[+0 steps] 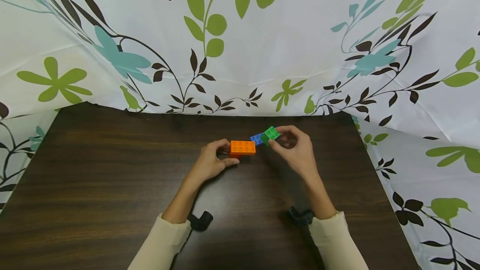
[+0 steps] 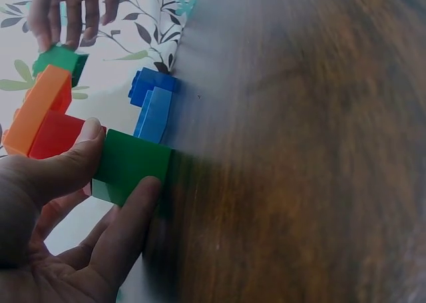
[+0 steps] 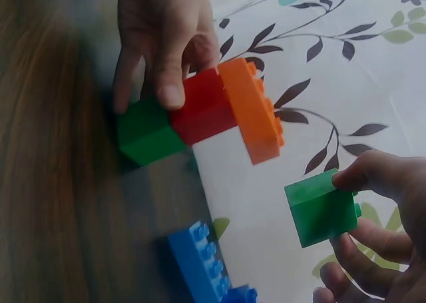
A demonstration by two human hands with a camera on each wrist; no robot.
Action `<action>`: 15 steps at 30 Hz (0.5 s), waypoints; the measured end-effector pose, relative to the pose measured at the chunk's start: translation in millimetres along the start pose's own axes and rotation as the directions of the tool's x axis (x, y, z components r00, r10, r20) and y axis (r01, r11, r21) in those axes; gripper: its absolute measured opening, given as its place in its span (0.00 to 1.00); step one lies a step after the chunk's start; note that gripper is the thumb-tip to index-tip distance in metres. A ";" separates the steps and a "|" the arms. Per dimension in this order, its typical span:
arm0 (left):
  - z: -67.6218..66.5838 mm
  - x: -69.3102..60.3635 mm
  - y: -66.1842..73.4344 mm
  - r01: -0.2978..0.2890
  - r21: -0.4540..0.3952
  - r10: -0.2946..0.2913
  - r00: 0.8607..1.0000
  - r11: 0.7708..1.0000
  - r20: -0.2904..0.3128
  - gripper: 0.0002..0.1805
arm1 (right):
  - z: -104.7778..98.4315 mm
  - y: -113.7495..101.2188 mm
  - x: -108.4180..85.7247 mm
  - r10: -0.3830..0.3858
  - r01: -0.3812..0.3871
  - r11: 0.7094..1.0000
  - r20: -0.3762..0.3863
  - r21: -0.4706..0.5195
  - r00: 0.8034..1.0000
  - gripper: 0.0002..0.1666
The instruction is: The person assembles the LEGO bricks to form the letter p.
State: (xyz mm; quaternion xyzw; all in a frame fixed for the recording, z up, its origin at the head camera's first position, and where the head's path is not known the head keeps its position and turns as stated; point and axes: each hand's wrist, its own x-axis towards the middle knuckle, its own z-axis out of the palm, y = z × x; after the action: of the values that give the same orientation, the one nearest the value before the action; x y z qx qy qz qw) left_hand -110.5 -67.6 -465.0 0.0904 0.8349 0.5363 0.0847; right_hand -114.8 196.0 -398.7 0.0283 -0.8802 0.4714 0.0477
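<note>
On the table stands a stack of building bricks: a green brick (image 2: 133, 164) at the bottom, a red brick (image 2: 58, 135) above it and a long orange brick (image 1: 243, 148) on top, jutting out to the right. My left hand (image 1: 211, 161) grips this stack, thumb and fingers around its lower part. To the right, my right hand (image 1: 298, 152) pinches a separate green brick (image 3: 323, 210) by its sides, raised off the table. Behind and between the hands lie blue bricks (image 1: 256, 139), partly covered by the raised green brick in the head view.
The dark wooden table (image 1: 112, 186) spreads around both arms. A white cloth with leaf and flower prints (image 1: 240, 70) hangs along the table's back edge. Dark straps (image 1: 200, 221) sit at the wrists.
</note>
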 end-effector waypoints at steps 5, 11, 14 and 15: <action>-0.1 -1.3 -2.5 -0.019 0.002 0.019 1.000 1.000 -0.005 0.18 | 4.9 -9.2 -0.2 -0.020 0.020 1.000 0.016 0.020 1.000 0.22; -0.4 -2.1 -3.4 -0.025 0.016 0.025 1.000 1.000 -0.002 0.18 | 9.1 -19.3 -2.9 -0.056 0.054 0.998 0.043 0.041 0.998 0.21; 0.3 -1.4 -3.7 -0.033 0.018 0.034 0.999 0.999 -0.008 0.17 | 11.5 -23.6 -3.4 -0.080 0.078 0.996 0.056 0.034 0.995 0.21; 0.3 -1.5 -3.3 -0.035 0.017 0.035 0.999 0.999 -0.011 0.17 | 12.3 -24.9 -3.9 -0.091 0.089 0.996 0.061 0.028 0.994 0.21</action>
State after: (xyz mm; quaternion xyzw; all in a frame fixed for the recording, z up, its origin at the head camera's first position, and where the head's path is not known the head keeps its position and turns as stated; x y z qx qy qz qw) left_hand -109.2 -69.1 -468.2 0.1029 0.8382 0.5310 0.0699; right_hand -109.3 171.9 -385.3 0.0833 -0.8730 0.4788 0.0409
